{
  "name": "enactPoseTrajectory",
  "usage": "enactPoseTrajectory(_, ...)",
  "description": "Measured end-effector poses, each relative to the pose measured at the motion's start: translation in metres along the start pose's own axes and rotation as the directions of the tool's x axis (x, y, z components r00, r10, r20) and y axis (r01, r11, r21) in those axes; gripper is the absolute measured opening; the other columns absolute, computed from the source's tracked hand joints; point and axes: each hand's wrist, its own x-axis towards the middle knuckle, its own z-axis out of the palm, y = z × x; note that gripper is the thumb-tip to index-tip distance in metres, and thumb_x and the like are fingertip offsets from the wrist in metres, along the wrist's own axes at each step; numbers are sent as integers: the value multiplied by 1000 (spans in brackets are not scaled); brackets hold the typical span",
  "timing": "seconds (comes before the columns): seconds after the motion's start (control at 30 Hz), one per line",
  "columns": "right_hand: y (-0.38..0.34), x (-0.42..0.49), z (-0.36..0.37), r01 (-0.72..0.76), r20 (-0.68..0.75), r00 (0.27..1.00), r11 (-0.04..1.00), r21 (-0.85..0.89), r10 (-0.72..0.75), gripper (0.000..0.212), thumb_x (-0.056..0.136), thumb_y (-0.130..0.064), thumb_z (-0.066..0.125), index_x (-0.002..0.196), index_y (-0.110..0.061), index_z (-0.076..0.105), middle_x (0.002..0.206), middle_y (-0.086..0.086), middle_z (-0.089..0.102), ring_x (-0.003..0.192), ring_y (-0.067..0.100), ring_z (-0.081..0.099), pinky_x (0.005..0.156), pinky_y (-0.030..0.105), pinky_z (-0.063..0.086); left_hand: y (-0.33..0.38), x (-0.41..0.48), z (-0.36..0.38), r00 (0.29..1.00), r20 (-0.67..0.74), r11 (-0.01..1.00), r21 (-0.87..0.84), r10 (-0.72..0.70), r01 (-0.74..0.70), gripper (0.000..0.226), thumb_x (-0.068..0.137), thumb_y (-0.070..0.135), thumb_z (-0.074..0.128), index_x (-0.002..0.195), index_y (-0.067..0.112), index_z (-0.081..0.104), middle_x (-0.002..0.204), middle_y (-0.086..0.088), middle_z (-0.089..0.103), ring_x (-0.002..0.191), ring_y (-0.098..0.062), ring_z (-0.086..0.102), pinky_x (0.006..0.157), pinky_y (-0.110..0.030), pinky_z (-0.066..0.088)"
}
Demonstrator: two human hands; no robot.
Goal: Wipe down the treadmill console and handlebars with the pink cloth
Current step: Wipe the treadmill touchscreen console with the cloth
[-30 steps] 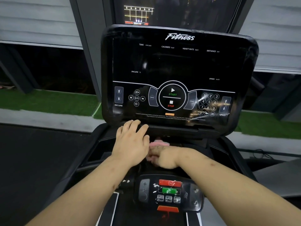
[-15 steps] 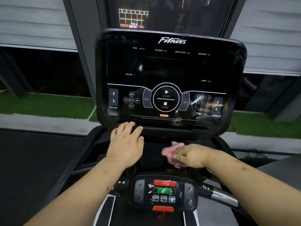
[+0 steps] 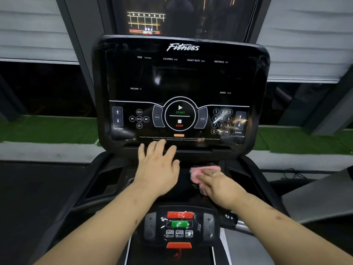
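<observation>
Your left hand lies flat at the bottom edge of the console, near its middle. Its fingers are straight and a little apart, with the tips on the ledge under the START and STOP signs. Your right hand is just below the console, toward its right side. It presses the pink cloth down on the black tray there. Its fingers lie flat and close together on top of the bunched cloth. Further below the console sits a small button panel with 1 red and 1 green button.
</observation>
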Motion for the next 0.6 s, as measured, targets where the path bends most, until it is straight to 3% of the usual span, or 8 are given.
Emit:
enactPoseTrajectory(0.1, 3, 0, 5, -12, 112, 994, 1000, -18, 14, 59, 110, -40, 37, 165, -31, 17, 173, -3, 10, 159, 20, 13, 128, 40, 18, 31, 3, 8, 997, 54, 998, -5, 62, -62, 58, 105, 48, 32, 160, 33, 26, 170, -5, 17, 157, -26, 7, 126, -59, -2)
enactPoseTrajectory(0.17, 10, -1, 6, -26, 137, 990, 999, -29, 30, 61, 110, -42, 34, 165, -33, 9, 174, -6, 4, 159, 21, 11, 128, 42, 18, 48, 4, 15, 991, 92, 995, 11, 98, -99, 61, 105, 50, 30, 163, 34, 17, 173, -4, 9, 159, -26, -1, 125, -61, -5)
enactPoseTrajectory(0.3, 33, -17, 6, -98, 156, 983, 995, 10, 95, 63, 109, -45, 37, 165, -37, 9, 174, -8, 0, 159, 19, 9, 128, 40, 18, 67, 5, 26, 980, 163, 993, 34, 110, -117, 64, 105, 53, 27, 164, 36, 9, 174, -3, 0, 159, -27, -9, 124, -62, -8)
enactPoseTrajectory(0.43, 50, -34, 5, -129, 146, 982, 990, 64, 119, 64, 110, -45, 38, 166, -28, 12, 174, -2, 1, 160, 17, 1, 128, 31, 8, 74, 4, 31, 977, 201, 995, 49, 73, -84, 65, 105, 56, 24, 164, 36, 8, 174, -3, -1, 159, -27, -11, 125, -61, -7)
enactPoseTrajectory(0.6, 37, -26, 3, -108, 136, 986, 990, 91, 95, 67, 110, -45, 36, 166, -19, 9, 174, 2, -1, 160, 17, -3, 128, 31, 1, 78, 5, 31, 979, 202, 999, 27, 37, -44, 65, 104, 59, 23, 164, 36, 10, 174, -1, 1, 159, -25, -9, 126, -58, -8)
